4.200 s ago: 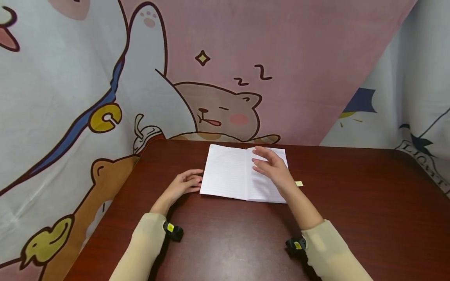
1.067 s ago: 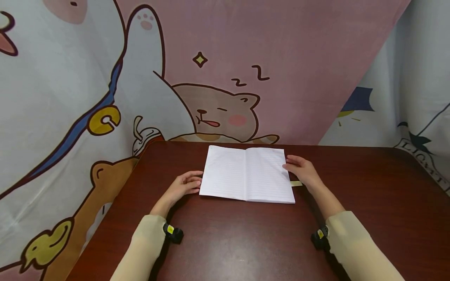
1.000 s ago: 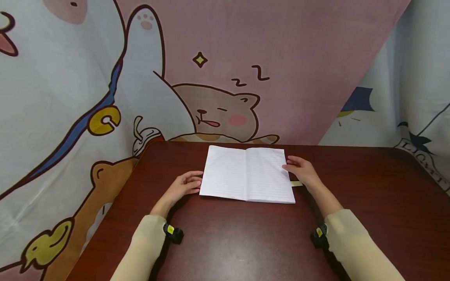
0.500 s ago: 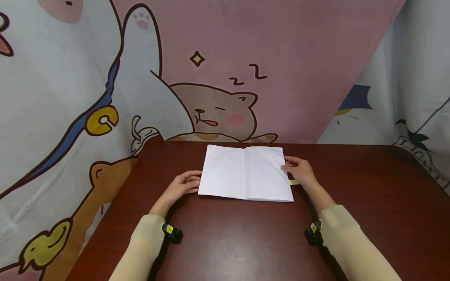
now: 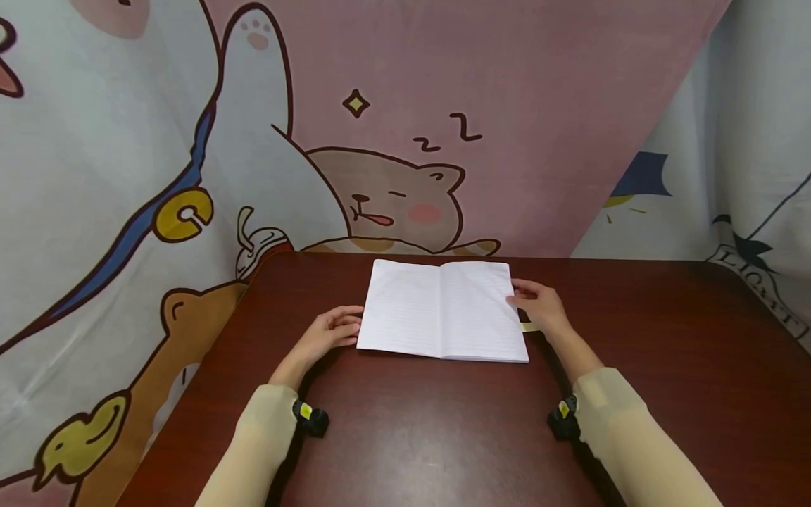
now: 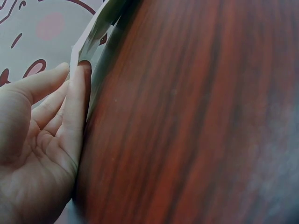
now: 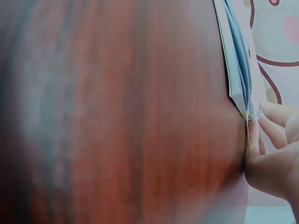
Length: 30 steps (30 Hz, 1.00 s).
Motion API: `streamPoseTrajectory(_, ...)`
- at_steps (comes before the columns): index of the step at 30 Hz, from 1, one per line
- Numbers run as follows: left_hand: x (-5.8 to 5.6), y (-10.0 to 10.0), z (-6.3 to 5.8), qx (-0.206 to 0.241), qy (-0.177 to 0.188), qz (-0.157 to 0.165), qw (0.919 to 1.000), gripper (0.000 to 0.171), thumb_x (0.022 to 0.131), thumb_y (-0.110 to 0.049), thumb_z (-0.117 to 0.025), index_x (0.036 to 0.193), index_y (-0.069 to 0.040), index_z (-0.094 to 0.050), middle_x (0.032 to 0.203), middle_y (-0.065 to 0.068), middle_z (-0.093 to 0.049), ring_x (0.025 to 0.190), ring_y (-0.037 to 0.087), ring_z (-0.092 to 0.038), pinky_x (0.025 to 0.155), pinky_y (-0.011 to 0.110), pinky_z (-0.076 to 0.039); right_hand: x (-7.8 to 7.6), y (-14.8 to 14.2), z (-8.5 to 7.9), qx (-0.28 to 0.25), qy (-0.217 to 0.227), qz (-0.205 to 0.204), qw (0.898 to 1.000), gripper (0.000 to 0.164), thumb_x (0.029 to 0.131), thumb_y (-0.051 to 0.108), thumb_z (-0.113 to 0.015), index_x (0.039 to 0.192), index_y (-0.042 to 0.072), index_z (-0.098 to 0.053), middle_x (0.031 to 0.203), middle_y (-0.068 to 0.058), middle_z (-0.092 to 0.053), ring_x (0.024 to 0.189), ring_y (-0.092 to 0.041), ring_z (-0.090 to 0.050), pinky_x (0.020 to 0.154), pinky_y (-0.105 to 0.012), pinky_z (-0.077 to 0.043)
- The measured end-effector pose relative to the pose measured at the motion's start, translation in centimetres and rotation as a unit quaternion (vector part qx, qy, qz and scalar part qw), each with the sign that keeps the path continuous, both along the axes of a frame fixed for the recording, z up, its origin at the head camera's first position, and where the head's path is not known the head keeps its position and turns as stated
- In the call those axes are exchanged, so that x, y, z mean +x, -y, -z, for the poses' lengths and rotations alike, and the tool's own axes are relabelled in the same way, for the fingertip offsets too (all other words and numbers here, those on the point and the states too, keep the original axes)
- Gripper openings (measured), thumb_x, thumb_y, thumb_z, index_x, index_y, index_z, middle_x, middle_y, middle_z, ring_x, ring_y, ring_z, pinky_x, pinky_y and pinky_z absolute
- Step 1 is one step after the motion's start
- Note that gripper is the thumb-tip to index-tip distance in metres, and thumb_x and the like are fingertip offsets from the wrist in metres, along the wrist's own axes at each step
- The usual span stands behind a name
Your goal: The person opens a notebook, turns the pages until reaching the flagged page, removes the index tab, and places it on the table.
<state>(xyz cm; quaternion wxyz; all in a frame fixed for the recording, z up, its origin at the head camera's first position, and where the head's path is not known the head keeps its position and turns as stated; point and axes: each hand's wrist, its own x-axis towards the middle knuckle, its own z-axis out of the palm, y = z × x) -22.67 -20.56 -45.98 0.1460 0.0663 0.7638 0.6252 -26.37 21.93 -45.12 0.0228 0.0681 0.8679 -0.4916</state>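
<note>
An open notebook point(image 5: 405, 310) with white, faintly lined pages lies toward the back of the dark red wooden table point(image 5: 418, 429). My left hand point(image 5: 323, 334) is at its left edge. In the left wrist view the thumb point(image 6: 58, 72) lies on top of the page edge and a finger point(image 6: 77, 105) reaches beneath it, pinching it. At the right edge my right hand point(image 5: 545, 310) pinches the pages between thumb and fingers. The right wrist view shows the stacked, slightly fanned pages point(image 7: 240, 56) above that hand. A pale yellow strip point(image 5: 529, 327) sticks out on the right.
A cloth backdrop point(image 5: 538, 127) printed with cartoon animals hangs behind the table and along its left side. A black camera is strapped to each wrist, the left one point(image 5: 312, 419) and the right one point(image 5: 562, 419) both low over the wood.
From above the right page, my right hand has moved right to the notebook's right edge and taken hold there. My left hand has stayed at the left edge.
</note>
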Motion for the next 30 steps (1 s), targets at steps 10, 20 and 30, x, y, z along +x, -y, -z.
streamPoseTrajectory(10, -0.1, 0.1, 0.0, 0.001, 0.0, -0.001, 1.0, 0.045, 0.1, -0.01, -0.058, 0.143, 0.0, -0.049, 0.123, 0.019, -0.062, 0.095, 0.01, -0.066, 0.081, 0.023, -0.058, -0.1, 0.2, 0.2, -0.072, 0.004, 0.044, 0.996, 0.046, 0.097, 0.026, -0.065, 0.14, 0.009, -0.058, 0.135, -0.018, -0.058, 0.122, -0.027, -0.05, 0.095, -0.03, -0.041)
streamPoseTrajectory(20, 0.0, 0.0, 0.2, 0.0, -0.007, 0.009, 0.9999, 0.045, 0.101, -0.01, -0.057, 0.144, 0.002, -0.047, 0.129, 0.028, -0.057, 0.095, 0.009, -0.066, 0.081, 0.022, -0.058, -0.2, 1.2, -0.2, -0.082, -0.006, 0.078, 0.994, 0.044, 0.095, 0.026, -0.068, 0.132, 0.002, -0.061, 0.129, -0.017, -0.058, 0.111, -0.024, -0.05, 0.082, -0.023, -0.041)
streamPoseTrajectory(30, 0.2, 0.0, -0.2, -0.001, -0.009, 0.005, 0.9999, 0.045, 0.101, -0.01, -0.057, 0.143, 0.002, -0.047, 0.128, 0.028, -0.058, 0.097, 0.01, -0.065, 0.08, 0.021, -0.058, -0.5, 1.4, 0.0, -0.074, -0.006, 0.103, 0.992, 0.04, 0.095, 0.028, -0.067, 0.122, -0.002, -0.064, 0.131, -0.019, -0.058, 0.113, -0.026, -0.049, 0.089, -0.03, -0.04)
